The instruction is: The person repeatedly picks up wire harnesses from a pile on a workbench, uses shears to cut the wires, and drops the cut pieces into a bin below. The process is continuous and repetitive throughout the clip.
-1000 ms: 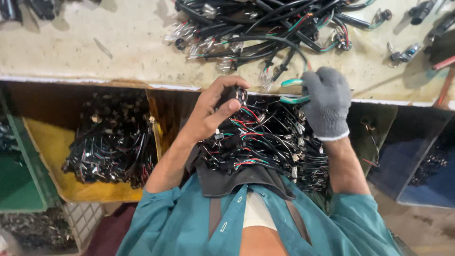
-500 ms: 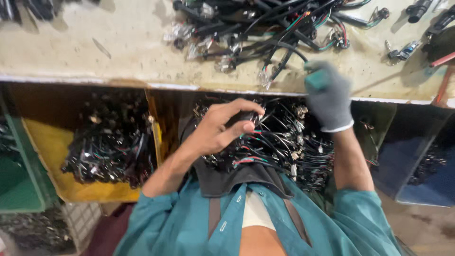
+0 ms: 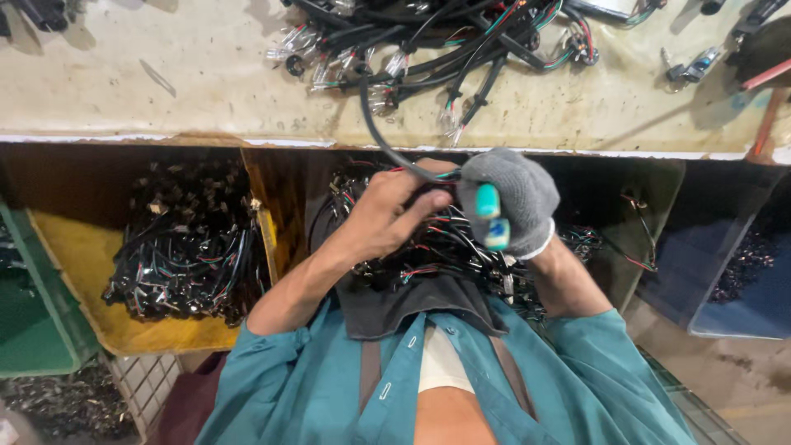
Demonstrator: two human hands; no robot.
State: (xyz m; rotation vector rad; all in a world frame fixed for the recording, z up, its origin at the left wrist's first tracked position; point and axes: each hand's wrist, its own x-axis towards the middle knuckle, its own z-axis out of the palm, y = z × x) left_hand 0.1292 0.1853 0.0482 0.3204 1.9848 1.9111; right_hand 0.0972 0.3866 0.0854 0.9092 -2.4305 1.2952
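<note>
Near the middle of the frame, just below the workbench edge, the two hands meet over a heap of black wire harnesses with red and green leads (image 3: 461, 247) lying in the person's lap on a dark apron (image 3: 412, 301). The right hand in a grey knitted glove (image 3: 507, 194) is clenched into a fist around a pair of teal-handled pliers (image 3: 490, 216), whose handles stand nearly upright, butt ends pointing down toward the body; the working end is hidden by the glove. The bare left hand (image 3: 387, 210), forearm rising from lower left, curls its fingers closed on the end of a black sheathed cable (image 3: 371, 115) right beside the glove. That cable runs up and left in a curve, its long axis roughly vertical, over the edge of the stained pale workbench top (image 3: 165, 82) into a tangle of black harnesses with clear plugs (image 3: 445, 41) in the upper centre. At left, a yellow bin (image 3: 99, 313) holds more black harnesses.
</note>
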